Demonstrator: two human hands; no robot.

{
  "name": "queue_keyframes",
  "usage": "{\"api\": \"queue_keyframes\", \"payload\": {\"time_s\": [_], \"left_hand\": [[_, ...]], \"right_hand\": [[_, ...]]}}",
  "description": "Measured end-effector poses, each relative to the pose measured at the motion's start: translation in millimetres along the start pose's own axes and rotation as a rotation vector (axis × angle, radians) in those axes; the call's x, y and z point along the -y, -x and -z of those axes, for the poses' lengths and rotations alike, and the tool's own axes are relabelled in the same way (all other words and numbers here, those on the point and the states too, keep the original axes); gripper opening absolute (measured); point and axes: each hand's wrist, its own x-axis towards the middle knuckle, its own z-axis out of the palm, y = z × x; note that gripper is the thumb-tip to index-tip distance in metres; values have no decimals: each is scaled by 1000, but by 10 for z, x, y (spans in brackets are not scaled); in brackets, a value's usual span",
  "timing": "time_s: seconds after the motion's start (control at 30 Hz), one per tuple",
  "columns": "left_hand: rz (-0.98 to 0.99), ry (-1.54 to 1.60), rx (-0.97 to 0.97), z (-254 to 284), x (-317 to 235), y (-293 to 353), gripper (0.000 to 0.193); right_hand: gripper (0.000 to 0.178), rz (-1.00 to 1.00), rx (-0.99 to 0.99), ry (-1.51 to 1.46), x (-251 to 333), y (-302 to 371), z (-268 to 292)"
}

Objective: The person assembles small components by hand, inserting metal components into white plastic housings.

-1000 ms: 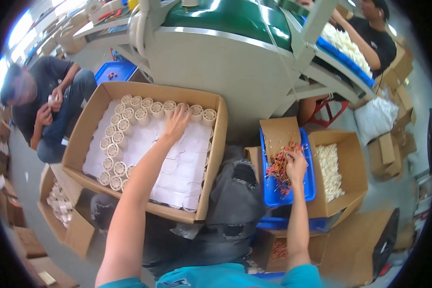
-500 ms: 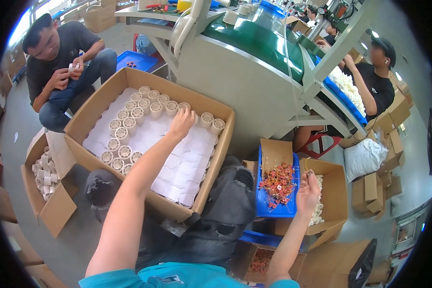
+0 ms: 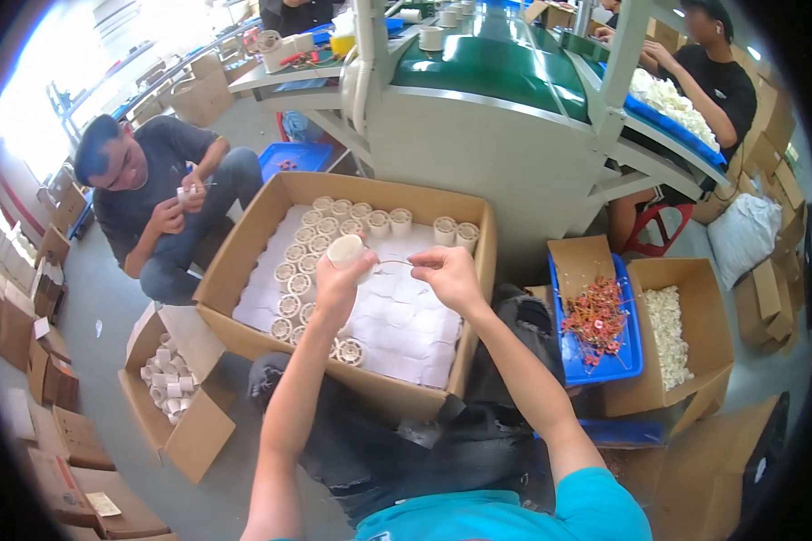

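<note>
My left hand (image 3: pixel 337 293) grips a white plastic cylinder (image 3: pixel 345 252), tilted with its smooth round end up. My right hand (image 3: pixel 448 276) pinches a thin wire (image 3: pixel 393 262) that stretches toward the cylinder. Whether the wire touches it I cannot tell. Both hands are above a large cardboard box (image 3: pixel 244 336). Inside the box, rows of similar white cylinders (image 3: pixel 300 284) stand upright on a white paper-like layer (image 3: pixel 397 322), along the left and far sides.
To the right are a blue tray (image 3: pixel 630 362) of red parts with wires (image 3: pixel 595 316) and a carton of small white pieces (image 3: pixel 666 338). A carton of white rings (image 3: pixel 169 383) stands at left. A person (image 3: pixel 162 180) crouches beyond it. A green conveyor (image 3: pixel 487 68) runs ahead.
My left hand has lifted a cylinder out of the far row. My right hand has come from beside the blue tray to the cylinder, bringing the wire. The view has shifted.
</note>
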Motion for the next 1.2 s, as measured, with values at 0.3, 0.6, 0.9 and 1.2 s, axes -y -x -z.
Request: {"api": "queue_keyframes", "payload": {"time_s": [0.3, 0.6, 0.9, 1.2], "left_hand": [[-102, -514, 147, 147, -3, 54, 61], [91, -765, 265, -49, 44, 181, 46], [-519, -1241, 328, 73, 222, 228, 43], [-373, -1028, 399, -79, 90, 256, 42]], "right_hand": [[20, 130, -163, -117, -233, 12, -312], [24, -109, 23, -330, -184, 33, -118], [25, -272, 170, -615, -152, 80, -7], [19, -119, -176, -242, -277, 37, -92]]}}
